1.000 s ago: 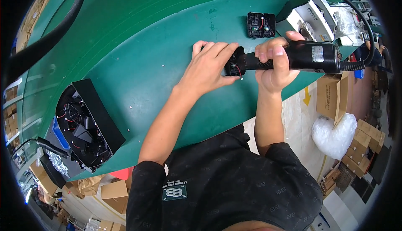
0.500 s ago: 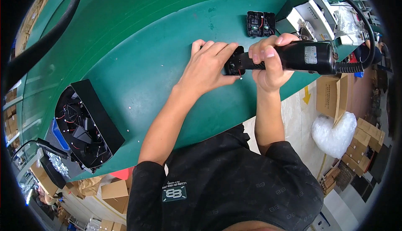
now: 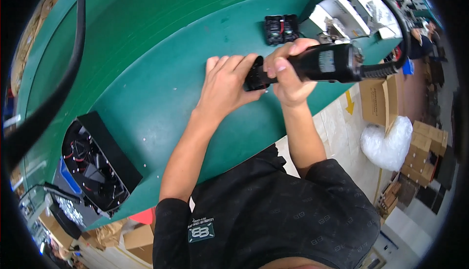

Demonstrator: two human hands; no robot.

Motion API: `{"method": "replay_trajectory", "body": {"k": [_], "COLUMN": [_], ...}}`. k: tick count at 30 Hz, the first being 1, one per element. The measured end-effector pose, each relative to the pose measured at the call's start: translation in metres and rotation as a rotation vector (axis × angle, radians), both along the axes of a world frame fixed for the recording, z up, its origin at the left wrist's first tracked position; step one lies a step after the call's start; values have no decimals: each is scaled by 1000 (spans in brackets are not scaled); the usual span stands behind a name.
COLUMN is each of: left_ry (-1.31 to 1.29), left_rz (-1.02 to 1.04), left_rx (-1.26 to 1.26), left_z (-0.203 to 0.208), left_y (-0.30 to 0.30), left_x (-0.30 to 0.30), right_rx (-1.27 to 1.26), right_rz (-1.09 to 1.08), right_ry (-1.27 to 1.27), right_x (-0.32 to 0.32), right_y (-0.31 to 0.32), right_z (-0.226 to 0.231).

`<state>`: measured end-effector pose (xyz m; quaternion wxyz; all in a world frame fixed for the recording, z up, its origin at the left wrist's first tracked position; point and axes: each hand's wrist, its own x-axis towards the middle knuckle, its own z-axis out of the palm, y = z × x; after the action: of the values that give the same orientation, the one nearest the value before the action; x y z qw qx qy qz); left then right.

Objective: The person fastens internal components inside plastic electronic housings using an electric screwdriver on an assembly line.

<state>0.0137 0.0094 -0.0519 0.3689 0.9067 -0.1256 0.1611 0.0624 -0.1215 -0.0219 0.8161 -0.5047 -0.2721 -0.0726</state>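
In my right hand [image 3: 292, 76] is a black corded electric screwdriver [image 3: 325, 64], with my fingers wrapped round its body near the front. Its front end points left at a small black plastic housing [image 3: 255, 79]. My left hand [image 3: 223, 82] holds that housing against the green table [image 3: 176, 122], fingers on its far side and thumb on the near side. The screwdriver's tip and much of the housing's inside are hidden. Beyond my right hand lie two similar black housings [image 3: 274, 35], side by side, with a red wire.
A white box [image 3: 337, 15] of small metal parts stands at the far right, beneath the screwdriver's cable [image 3: 403, 30]. At the left sits a black bin [image 3: 115, 152] full of black parts and wires. A thick black cable [image 3: 73, 69] crosses the left side. Cardboard boxes [image 3: 373, 100] stand on the floor.
The whole view has shifted, so the hands, housings and white box appear farther left. Both hands keep their grips, with the screwdriver still at the housing.
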Motion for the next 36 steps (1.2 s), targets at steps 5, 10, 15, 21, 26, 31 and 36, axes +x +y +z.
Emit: {"method": "replay_trajectory", "body": {"k": [5, 10, 15, 21, 26, 31, 36], "left_ry": [-4, 33, 73, 87, 102, 115, 134], "left_rz": [44, 40, 19, 28, 30, 26, 23], "left_rx": [22, 41, 62, 53, 57, 72, 27], "left_z": [-5, -6, -6, -8, -8, -7, -4], "left_y": [0, 3, 4, 2, 4, 5, 3], "left_x": [-4, -5, -5, -3, -4, -4, -2], "right_rx": [-18, 3, -33, -42, -44, -79, -72], "right_rz": [-10, -389, -585, -625, -617, -581, -567], "right_ry": [11, -152, -175, -223, -233, -228, -145], "right_x": [1, 39, 82, 102, 112, 117, 121], "right_y": [-14, -62, -99, -105, -103, -102, -105], "right_z": [17, 67, 75, 72, 61, 59, 67]}}
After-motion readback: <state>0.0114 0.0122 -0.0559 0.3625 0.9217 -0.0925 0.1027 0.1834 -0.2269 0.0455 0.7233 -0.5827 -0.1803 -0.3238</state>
